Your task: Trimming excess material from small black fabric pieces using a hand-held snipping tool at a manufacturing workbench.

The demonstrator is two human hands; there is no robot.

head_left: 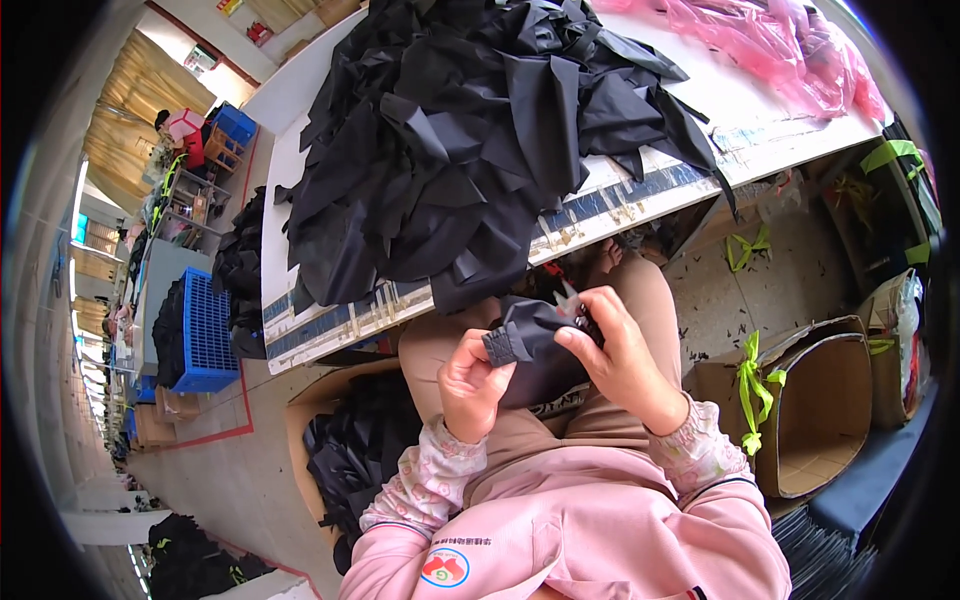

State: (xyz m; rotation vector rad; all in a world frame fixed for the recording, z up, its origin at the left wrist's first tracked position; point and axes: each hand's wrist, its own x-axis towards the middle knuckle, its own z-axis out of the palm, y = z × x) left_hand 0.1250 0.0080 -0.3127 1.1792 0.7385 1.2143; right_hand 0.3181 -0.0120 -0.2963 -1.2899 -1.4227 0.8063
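Observation:
Over my lap I hold a black fabric piece [537, 342] with a short gathered, elastic-looking band at its left end. My left hand [470, 390] pinches that band between thumb and fingers. My right hand [632, 365] is closed at the right side of the same piece, its thumb stretched toward the cloth. Out of its curled fingers stick the pale pointed tips of what look like small thread snips [569, 303]; their handles are mostly hidden. Just beyond both hands, a large heap of black fabric pieces [450, 150] hangs over the table's near edge.
The white table [290, 215] has a worn, taped edge. Pink plastic film [770, 50] lies on its right. A carton of black cloth [365, 440] stands at my left, an open carton [820, 420] at my right. Farther left are a blue crate [208, 330] and a person [185, 125].

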